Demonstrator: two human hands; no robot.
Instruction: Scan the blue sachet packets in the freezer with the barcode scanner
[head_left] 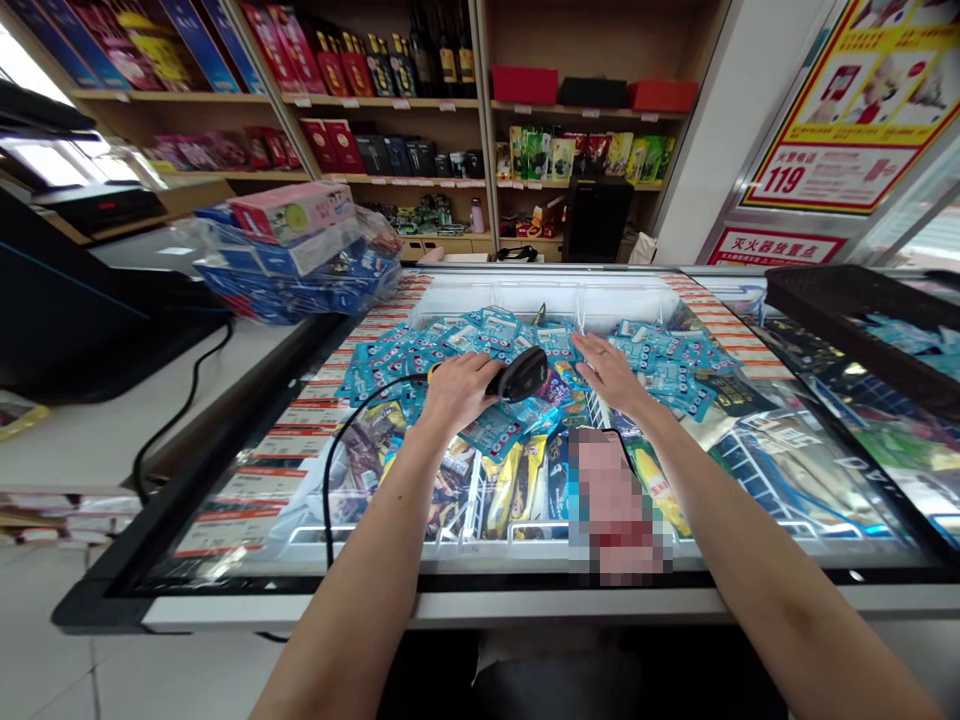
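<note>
Two forearms (379, 535) are reaching over the glass surface (495, 556). The left hand (461, 392) is gripping a black scanner (525, 374), its long axis running rightward toward the right hand (613, 375). Blue packets (390, 362) are lying scattered beneath and around both hands; the right, standing apart, is spreading palm-down over them, clasping nothing visible.

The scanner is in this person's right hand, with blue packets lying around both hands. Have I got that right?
Not quite: the head view shows the scanner in the left hand, not the right hand. Blue packets do lie around both hands.
</note>
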